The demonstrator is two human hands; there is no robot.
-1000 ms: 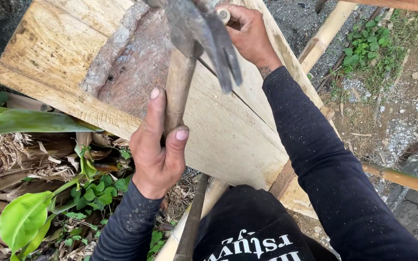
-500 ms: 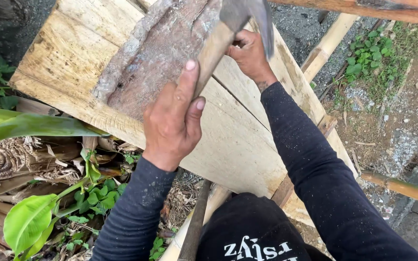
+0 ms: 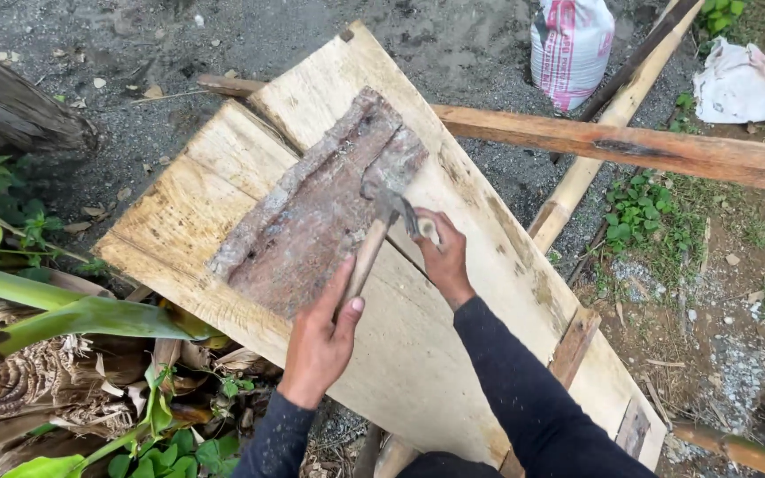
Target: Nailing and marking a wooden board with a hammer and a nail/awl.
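Observation:
My left hand (image 3: 322, 341) grips the wooden handle of a claw hammer (image 3: 374, 239), whose metal head rests down on a pale wooden board (image 3: 223, 186). A rough reddish-brown slab of bark-covered wood (image 3: 312, 217) lies on top of the boards, just left of the hammer head. My right hand (image 3: 444, 257) rests on the board right beside the hammer head, fingers pinched around something small and pale that I cannot make out. Both arms wear dark long sleeves.
A long reddish timber beam (image 3: 630, 146) crosses behind the boards, with a bamboo pole (image 3: 595, 155) leaning across it. A white-and-pink sack (image 3: 570, 49) and a white bag (image 3: 741, 84) lie on gravel at the back. Green leaves (image 3: 64, 319) and dry debris crowd the left.
The hammer has swung down from raised near the camera to the board beside my right hand. The view has pulled back, showing more ground and the sacks.

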